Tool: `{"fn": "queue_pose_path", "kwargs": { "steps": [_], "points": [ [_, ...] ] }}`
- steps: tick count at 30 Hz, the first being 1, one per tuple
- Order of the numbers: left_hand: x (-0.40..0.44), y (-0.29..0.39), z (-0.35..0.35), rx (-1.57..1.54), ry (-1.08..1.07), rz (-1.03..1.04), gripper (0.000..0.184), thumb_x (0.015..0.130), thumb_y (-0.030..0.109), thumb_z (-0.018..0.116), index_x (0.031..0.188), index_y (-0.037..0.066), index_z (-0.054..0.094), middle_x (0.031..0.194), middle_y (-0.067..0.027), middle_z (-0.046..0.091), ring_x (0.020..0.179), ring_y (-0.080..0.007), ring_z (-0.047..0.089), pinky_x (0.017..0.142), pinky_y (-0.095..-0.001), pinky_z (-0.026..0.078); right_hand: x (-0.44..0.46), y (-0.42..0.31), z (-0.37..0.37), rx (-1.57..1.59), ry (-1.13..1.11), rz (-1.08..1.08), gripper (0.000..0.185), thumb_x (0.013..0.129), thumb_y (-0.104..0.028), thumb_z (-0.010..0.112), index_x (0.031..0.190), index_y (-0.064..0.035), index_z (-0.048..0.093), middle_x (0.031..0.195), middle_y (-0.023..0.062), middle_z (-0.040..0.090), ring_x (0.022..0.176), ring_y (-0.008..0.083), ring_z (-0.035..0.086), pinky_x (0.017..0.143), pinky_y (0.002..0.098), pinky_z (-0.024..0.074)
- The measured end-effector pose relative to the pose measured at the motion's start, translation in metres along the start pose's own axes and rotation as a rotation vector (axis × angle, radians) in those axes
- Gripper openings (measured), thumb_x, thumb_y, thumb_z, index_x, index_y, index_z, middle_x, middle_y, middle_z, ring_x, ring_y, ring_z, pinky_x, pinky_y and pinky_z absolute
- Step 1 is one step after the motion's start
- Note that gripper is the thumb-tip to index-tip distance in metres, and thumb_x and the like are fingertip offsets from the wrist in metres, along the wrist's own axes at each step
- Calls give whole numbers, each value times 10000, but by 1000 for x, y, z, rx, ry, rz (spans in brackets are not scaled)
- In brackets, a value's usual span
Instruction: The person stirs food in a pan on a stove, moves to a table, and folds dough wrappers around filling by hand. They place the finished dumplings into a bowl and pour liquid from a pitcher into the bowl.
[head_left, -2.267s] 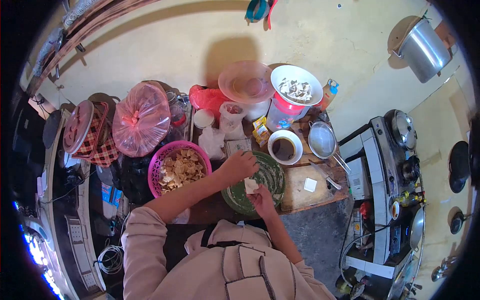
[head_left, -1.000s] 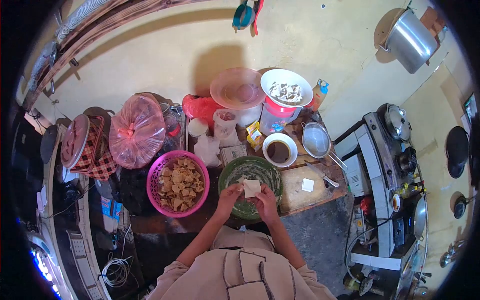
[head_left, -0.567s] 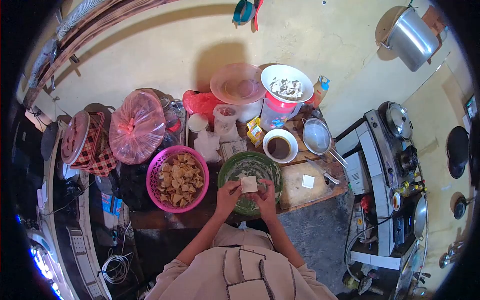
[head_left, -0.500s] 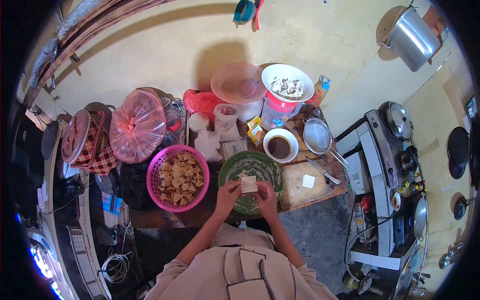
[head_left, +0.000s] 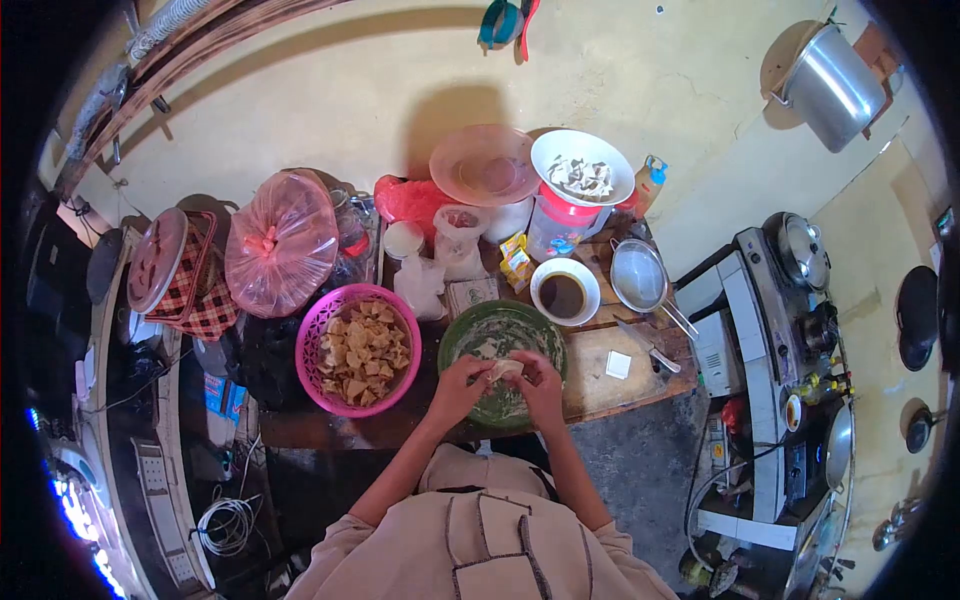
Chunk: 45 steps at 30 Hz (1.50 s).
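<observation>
A pale dough wrapper (head_left: pixel 505 370) is pinched between my two hands above a green bowl (head_left: pixel 449 338), whose inside is smeared with whitish paste. My left hand (head_left: pixel 463 388) grips the wrapper's left side, fingers closed. On its right side, the fingers of my right hand (head_left: pixel 541 390) are closed on it too. The wrapper looks folded over, its inside hidden. To the right, a small square stack of white wrappers (head_left: pixel 618 364) lies on a wooden board (head_left: pixel 592 398), near a knife (head_left: pixel 650 347).
A pink basket (head_left: pixel 302 367) of cut brown tofu-like pieces stands left of the bowl. Behind are a white bowl (head_left: pixel 592 290) of dark liquid, a strainer (head_left: pixel 639 275) and a raised white bowl (head_left: pixel 627 180) of folded pale pieces. A stove (head_left: pixel 765 265) stands at right.
The wrapper was spread flat as a square between my fingers; now it is folded and crumpled smaller. My hands have come closer together. The view has shifted slightly.
</observation>
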<state>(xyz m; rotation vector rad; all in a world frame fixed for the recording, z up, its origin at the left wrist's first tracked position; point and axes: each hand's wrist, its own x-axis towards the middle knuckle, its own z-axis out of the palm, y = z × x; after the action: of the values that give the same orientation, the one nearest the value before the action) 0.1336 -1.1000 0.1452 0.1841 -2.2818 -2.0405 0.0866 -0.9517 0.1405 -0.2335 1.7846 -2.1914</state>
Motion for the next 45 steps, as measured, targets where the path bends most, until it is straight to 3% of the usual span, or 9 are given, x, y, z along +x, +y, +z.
{"fn": "queue_pose_path", "kwargs": {
  "steps": [7,10,16,19,22,31,37,40,45],
  "points": [
    [-5,-2,2,-30,9,-7,228,812,43,531,1023,-40,552,888,-74,553,750,-139,583,661,-239,501,0,16,-2,-17,-17,-72,280,739,17,610,1001,3,513,912,76,571,847,133,563,738,246,464],
    [-1,-9,-1,-465,2,-257,255,837,80,527,1048,-62,525,926,-89,567,756,-127,580,682,-235,502,-9,-6,-2,253,-80,-16,283,763,4,601,1030,14,508,960,74,560,873,132,548,803,250,434],
    [0,2,-13,-475,-126,-364,278,850,101,520,1082,-51,505,950,-79,569,799,-124,573,745,-232,493,-5,-6,-22,-161,-208,-296,193,721,66,591,901,-2,585,938,90,579,871,159,562,747,265,457],
    [0,9,-9,-569,-83,-283,230,841,79,526,1038,-40,523,970,-69,566,866,-132,561,767,-240,485,-3,-5,-28,-361,-183,-315,177,671,77,621,822,-15,613,914,107,592,840,176,578,710,279,477],
    [-1,6,0,-727,85,-242,154,828,55,536,967,-13,539,996,-67,563,922,-145,547,783,-251,478,1,-13,-24,-478,-180,-501,195,638,70,652,812,-6,610,912,122,600,826,187,590,697,290,488],
    [-3,12,13,-815,243,-181,86,822,56,549,893,10,565,948,-82,592,836,-147,571,762,-270,483,-6,-14,5,227,-38,-226,229,691,61,644,886,12,534,978,143,573,874,190,578,708,290,504],
    [0,-3,12,-830,139,-4,78,821,68,555,864,14,591,860,-41,576,798,-130,567,709,-249,485,-3,-16,8,485,-25,-96,266,695,65,636,924,9,511,901,109,568,792,165,575,682,287,505],
    [4,-5,3,-639,21,-7,71,814,74,567,844,14,592,825,-26,561,798,-117,560,704,-253,486,-1,-18,5,469,-37,-38,249,696,69,631,914,20,521,892,96,565,787,157,571,686,277,498],
    [5,10,6,-604,142,-91,92,808,60,572,870,-8,575,863,-44,575,783,-118,564,700,-253,487,2,-11,-5,250,-54,-31,203,701,56,637,883,22,553,854,81,579,771,140,575,695,249,484]
  ]
}}
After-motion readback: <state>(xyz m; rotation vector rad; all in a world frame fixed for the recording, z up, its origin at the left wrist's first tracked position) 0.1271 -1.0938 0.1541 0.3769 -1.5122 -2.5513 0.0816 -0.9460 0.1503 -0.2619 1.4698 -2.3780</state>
